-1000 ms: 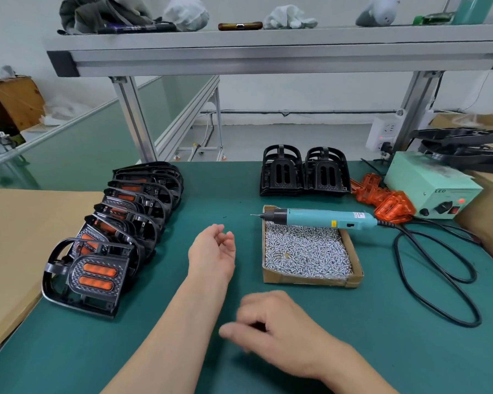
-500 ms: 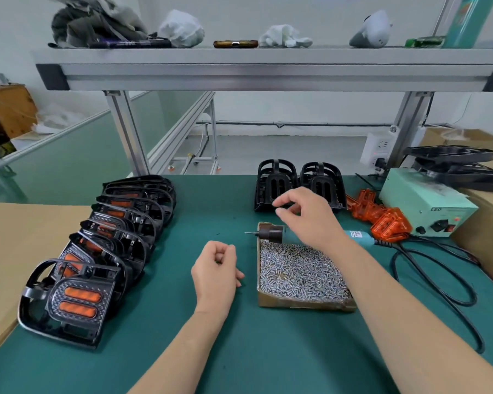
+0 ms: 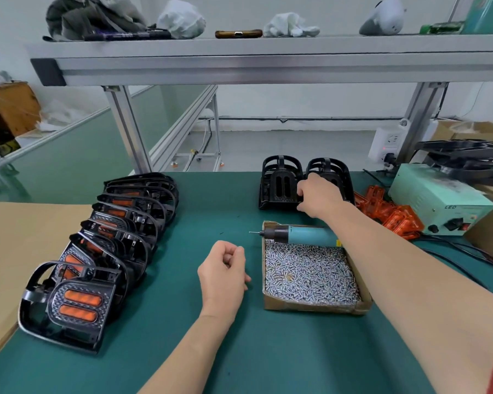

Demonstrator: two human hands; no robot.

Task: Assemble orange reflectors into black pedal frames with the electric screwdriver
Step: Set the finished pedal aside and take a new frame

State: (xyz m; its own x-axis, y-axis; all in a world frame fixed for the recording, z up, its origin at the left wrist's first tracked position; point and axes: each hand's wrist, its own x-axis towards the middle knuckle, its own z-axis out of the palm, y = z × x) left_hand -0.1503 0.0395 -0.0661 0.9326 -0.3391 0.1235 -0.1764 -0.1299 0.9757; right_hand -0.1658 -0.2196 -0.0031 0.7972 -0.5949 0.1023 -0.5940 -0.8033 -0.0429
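Two empty black pedal frames stand at the back of the green mat, the left one and the right one. My right hand reaches over the screw box and pinches the left frame's right edge. My left hand rests on the mat with its fingers curled in; nothing shows in it. The teal electric screwdriver lies across the far rim of the screw box. A pile of orange reflectors sits right of the frames. A row of pedals with reflectors fitted lines the left.
A pale green power box stands at the right with black cables looping over the mat. More black frames are stacked behind it. Brown cardboard covers the left side. A metal shelf beam runs overhead.
My right hand has gone from the near mat, past the screwdriver, to the empty black frames at the back. My left hand has curled its fingers and stayed put.
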